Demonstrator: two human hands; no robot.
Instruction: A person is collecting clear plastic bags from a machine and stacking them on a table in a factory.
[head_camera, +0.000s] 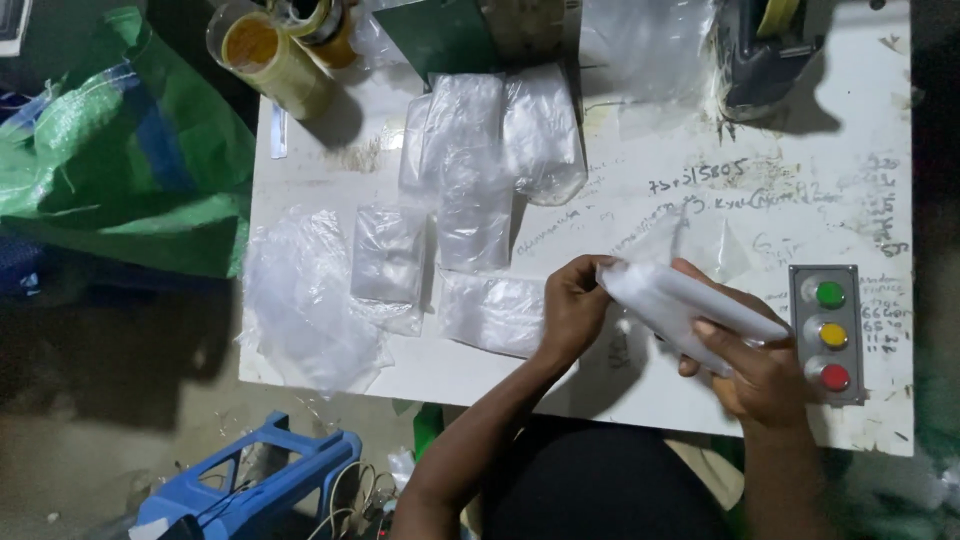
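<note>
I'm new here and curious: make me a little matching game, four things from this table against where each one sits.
Things:
1. white packet
2. button box
3. tape rolls
4. green sack

Places:
A. off the table's left edge
B. table's far left corner
C. held between the left hand and right hand
D. on the table, just right of the right hand

Pairs: 1-C, 2-D, 3-B, 4-A

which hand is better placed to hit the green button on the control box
Right, probably. The right hand holds the folded white bag right beside the green button; the left hand pinches the bag's far end, farther away.
</note>
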